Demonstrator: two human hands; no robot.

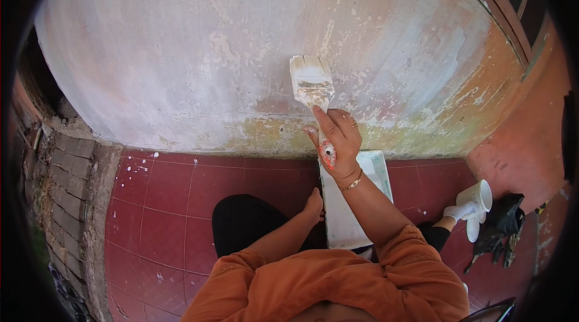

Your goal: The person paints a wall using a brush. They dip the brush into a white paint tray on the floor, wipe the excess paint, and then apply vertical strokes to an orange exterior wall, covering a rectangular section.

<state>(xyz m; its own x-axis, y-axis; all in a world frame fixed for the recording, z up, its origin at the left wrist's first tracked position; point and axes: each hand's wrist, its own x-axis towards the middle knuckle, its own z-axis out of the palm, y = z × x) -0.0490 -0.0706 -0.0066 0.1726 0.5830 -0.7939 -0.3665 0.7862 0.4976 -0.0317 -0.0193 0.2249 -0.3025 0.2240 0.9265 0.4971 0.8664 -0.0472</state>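
1. Right hand (339,141) is wrapped tight around a paintbrush (312,84), bristles flat on the patchy wall (199,50).
2. Left hand (313,204) rests on the edge of the white paint tray (347,219) on the red floor (163,213); can't tell its grip.
3. White mug (479,195) sits off right.

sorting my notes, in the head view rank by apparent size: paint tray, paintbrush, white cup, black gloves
1. paint tray, clearly largest
2. paintbrush, partly hidden by the right hand
3. black gloves and white cup look alike near the fisheye rim; not ranked
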